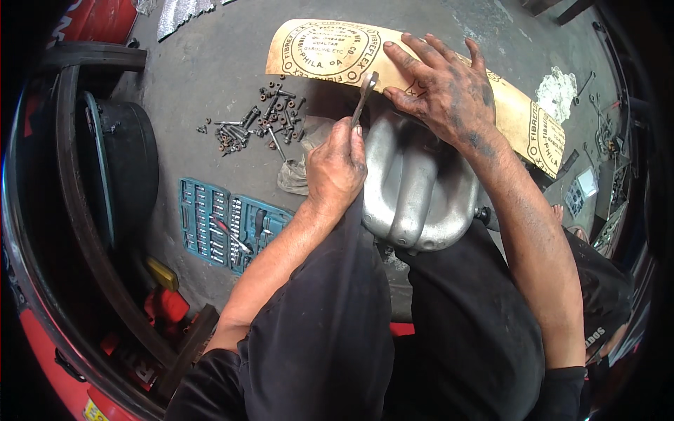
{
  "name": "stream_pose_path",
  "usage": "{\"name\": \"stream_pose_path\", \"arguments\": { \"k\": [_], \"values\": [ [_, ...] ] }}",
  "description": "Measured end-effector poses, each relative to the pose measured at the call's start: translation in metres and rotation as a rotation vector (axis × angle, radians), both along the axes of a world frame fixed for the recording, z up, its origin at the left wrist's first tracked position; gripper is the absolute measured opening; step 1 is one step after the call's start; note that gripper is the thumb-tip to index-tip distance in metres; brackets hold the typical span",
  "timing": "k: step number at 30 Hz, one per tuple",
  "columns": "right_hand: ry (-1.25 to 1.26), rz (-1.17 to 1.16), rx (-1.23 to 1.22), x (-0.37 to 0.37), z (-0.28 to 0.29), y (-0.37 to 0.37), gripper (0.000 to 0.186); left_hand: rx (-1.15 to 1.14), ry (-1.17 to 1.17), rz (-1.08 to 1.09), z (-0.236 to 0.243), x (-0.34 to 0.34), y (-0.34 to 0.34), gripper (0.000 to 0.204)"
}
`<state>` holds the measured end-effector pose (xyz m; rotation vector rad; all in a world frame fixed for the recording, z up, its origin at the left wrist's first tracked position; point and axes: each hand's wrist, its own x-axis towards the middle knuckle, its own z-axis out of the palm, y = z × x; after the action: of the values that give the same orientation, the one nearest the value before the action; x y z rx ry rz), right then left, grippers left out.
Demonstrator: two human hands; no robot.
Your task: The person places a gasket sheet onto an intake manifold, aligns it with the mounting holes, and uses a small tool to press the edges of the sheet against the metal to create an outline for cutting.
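My left hand (337, 167) is closed around the handle of a metal wrench (363, 95), whose head points up at the near edge of a tan sheet of gasket paper (393, 52). With fingers spread, my right hand (453, 95) lies flat on that sheet, pressing it over the far end of a silver cast-metal manifold (414, 189). The curved pipes of the manifold rest between my knees, and the sheet hides its far face. Both ends of the paper curl out past the manifold.
Loose bolts and nuts (270, 116) lie on the grey floor at left, beside a crumpled plastic bag (293, 177). A teal socket set case (205, 223) lies open nearer me. Dark metal framing (84, 210) runs along the left. Another person's dark clothing (597, 281) shows at right.
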<state>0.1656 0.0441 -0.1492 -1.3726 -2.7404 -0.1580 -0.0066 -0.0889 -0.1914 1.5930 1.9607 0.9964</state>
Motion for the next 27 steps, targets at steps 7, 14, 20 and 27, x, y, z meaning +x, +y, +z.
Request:
{"name": "stream_pose_path", "arguments": {
  "k": [7, 14, 20, 27],
  "values": [
    [-0.002, -0.007, 0.001, 0.0010, -0.0015, -0.0012, 0.064, 0.003, -0.029, -0.001, 0.0001, 0.0006, -0.0004, 0.015],
    [-0.003, -0.007, -0.016, -0.0009, 0.0002, -0.0009, 0.063, 0.005, 0.001, 0.003, -0.0010, -0.0009, 0.0012, 0.014],
    [-0.019, -0.013, -0.019, 0.0000, 0.0011, -0.0016, 0.064, -0.044, 0.005, -0.012, -0.0005, -0.0008, 0.0024, 0.015],
    [-0.015, -0.014, -0.009, 0.0000, -0.0006, -0.0001, 0.064, -0.043, 0.033, -0.034, 0.0005, -0.0038, 0.0008, 0.016]
  ]
}}
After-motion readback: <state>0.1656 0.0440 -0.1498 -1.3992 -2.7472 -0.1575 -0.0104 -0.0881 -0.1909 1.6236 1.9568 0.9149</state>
